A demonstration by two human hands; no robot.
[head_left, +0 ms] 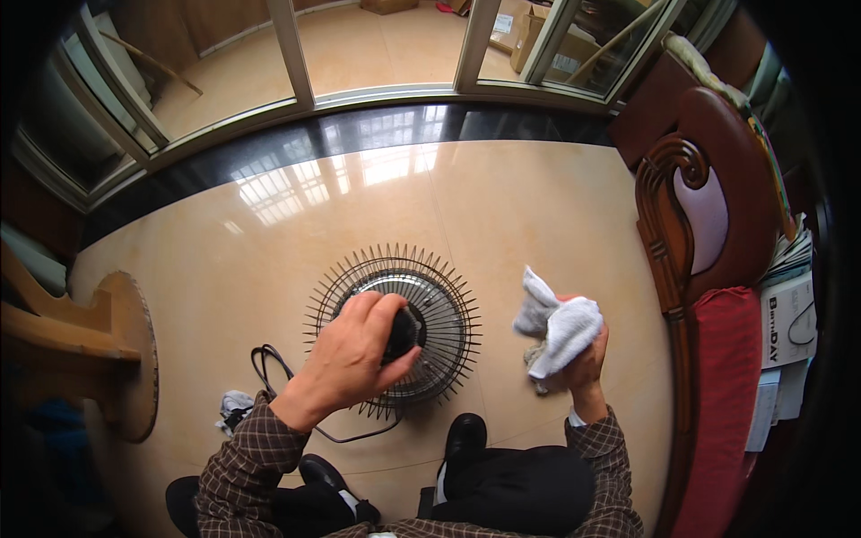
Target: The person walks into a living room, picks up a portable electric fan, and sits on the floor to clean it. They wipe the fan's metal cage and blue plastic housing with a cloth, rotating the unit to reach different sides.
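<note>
A round wire fan guard (449, 336), its spokes fanning outward, stands on the floor in front of my feet. Over its centre, my left hand (353, 353) is curled around a black rounded part (401, 334), possibly a motor housing. My fingers and palm cover some of that part. To the right of the guard and apart from it, my right hand (586, 366) grips a crumpled grey-white cloth (570, 329). A black power cord (350, 440) runs along the floor from the guard to the left.
A crumpled grey-and-black cloth (235, 405) lies beside my left sleeve. At left is a wooden furniture piece (128, 356) with a rounded edge. A carved wooden seat (679, 255) with a red cushion (723, 343) borders the right. Ahead are framed glass sliding doors (383, 94).
</note>
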